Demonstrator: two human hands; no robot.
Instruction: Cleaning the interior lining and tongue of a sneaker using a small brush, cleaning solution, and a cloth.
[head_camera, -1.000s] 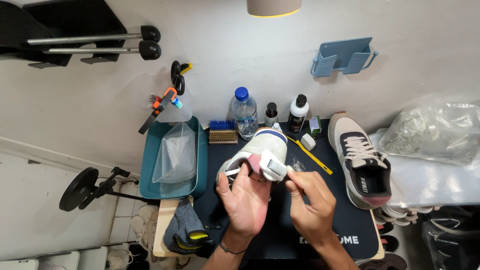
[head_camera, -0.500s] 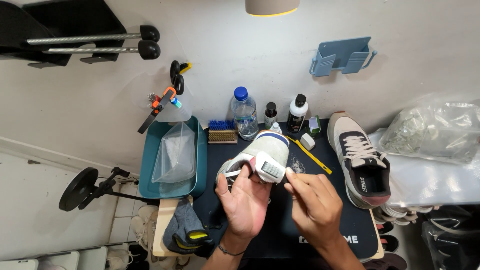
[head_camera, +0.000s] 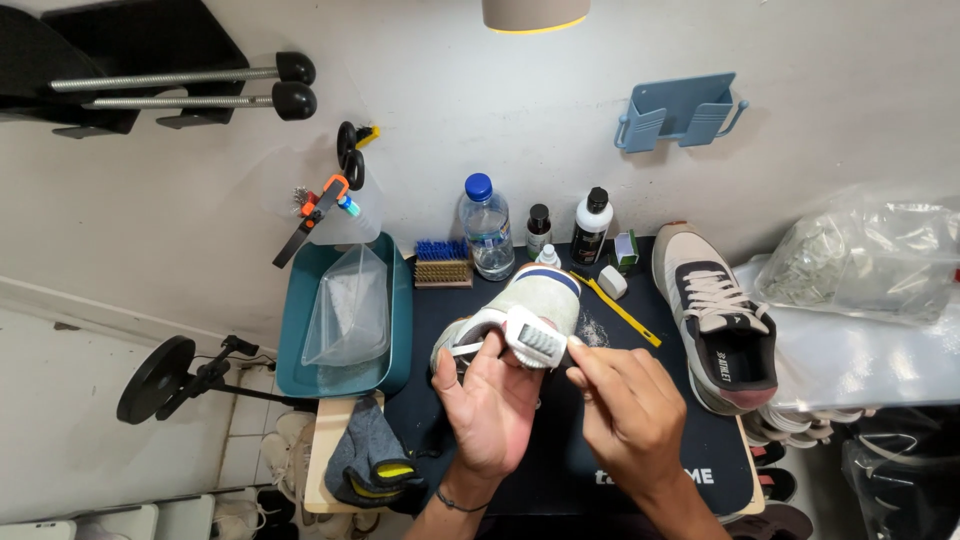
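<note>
My left hand (head_camera: 492, 402) grips a white and pale green sneaker (head_camera: 528, 300) by its heel end, holding it tilted above the dark mat (head_camera: 560, 460). My right hand (head_camera: 628, 412) is close beside it on the right, its fingertips pinched at the sneaker's white tongue flap (head_camera: 535, 338). Whether the right hand holds a small tool is hidden by the fingers. The matching second sneaker (head_camera: 718, 318) lies upright on the mat to the right, laces up.
A teal basin (head_camera: 392, 300) with a clear plastic bag stands at the left. Along the wall are a blue-and-tan brush (head_camera: 443, 264), a water bottle (head_camera: 487, 226), two small bottles (head_camera: 590, 226) and a yellow-handled tool (head_camera: 622, 312). A grey cloth (head_camera: 368, 468) lies front left.
The right hand has shifted slightly up and left, closer to the sneaker's tongue flap. The left hand keeps the sneaker in nearly the same place.
</note>
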